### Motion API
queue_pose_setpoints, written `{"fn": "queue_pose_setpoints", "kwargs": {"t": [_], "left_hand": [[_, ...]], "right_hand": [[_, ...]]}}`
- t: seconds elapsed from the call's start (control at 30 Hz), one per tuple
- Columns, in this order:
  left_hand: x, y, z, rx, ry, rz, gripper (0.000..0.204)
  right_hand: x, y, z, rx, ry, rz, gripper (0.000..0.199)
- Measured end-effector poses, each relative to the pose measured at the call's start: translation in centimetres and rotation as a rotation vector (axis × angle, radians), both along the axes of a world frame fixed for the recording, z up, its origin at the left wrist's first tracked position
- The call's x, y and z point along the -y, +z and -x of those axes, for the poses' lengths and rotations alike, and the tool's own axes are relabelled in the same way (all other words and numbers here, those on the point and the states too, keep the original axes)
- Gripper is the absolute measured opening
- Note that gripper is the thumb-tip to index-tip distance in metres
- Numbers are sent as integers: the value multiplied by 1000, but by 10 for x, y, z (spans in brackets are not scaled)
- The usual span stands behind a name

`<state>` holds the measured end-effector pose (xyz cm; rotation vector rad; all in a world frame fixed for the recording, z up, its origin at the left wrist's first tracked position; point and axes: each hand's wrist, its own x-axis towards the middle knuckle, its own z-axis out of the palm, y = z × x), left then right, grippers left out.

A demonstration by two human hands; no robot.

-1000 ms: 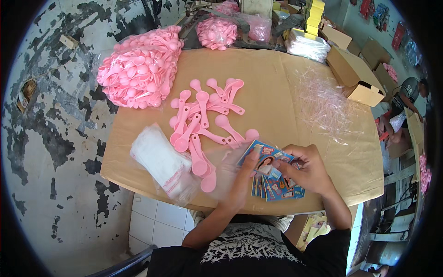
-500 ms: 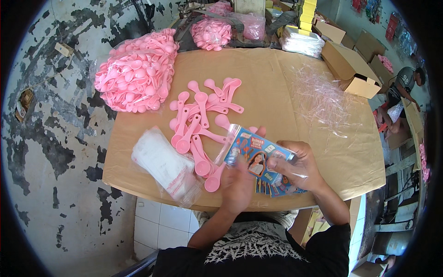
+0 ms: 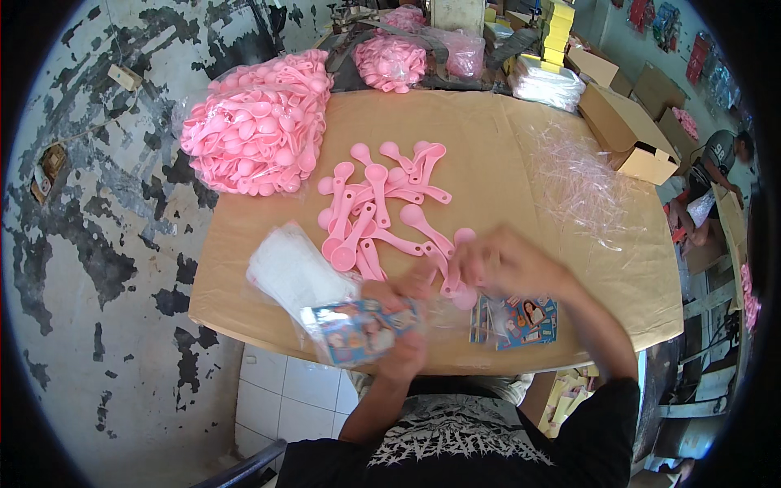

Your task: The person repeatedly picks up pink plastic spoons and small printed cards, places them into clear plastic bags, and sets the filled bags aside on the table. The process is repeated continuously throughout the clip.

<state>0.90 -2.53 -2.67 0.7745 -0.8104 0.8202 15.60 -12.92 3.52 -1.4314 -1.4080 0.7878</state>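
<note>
My left hand (image 3: 400,329) is closed on a blue printed card in a clear plastic bag (image 3: 358,332), tilted over the near left part of the table. Motion blurs both the bag and the hand. My right hand (image 3: 512,262) reaches over the near end of a loose pile of pink measuring spoons (image 3: 377,183). Its fingertips are beside or on a pink spoon (image 3: 464,298), but blur hides whether they grip it. Below that hand lies a stack of blue printed cards (image 3: 533,324). A stack of clear plastic bags (image 3: 289,264) sits left of the spoons.
A big clear sack of pink spoons (image 3: 256,122) stands at the far left of the brown-covered table (image 3: 488,163). Tangled clear plastic strips (image 3: 578,183) lie at right, near an open cardboard box (image 3: 630,134). Another person (image 3: 716,163) sits beyond the right side.
My left hand has carried the bagged card left and nearer to me. My right hand has let go of it and moved up to the spoons, uncovering the card stack.
</note>
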Motion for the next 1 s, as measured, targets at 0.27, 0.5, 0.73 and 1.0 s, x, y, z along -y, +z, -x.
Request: {"fn": "queue_pose_setpoints", "kwargs": {"t": [0.27, 0.5, 0.73, 1.0], "left_hand": [[4, 9, 35, -400, 520, 103, 54], [-9, 8, 41, -418, 552, 57, 54], [-21, 12, 30, -365, 407, 268, 54], [-2, 6, 19, -446, 236, 296, 52]], "right_hand": [[-106, -47, -109, 515, -585, 278, 49], [-101, -23, -65, 448, -232, 314, 25], [-3, 58, -21, 506, -259, 193, 16], [35, 80, 24, 377, -77, -28, 14]]}}
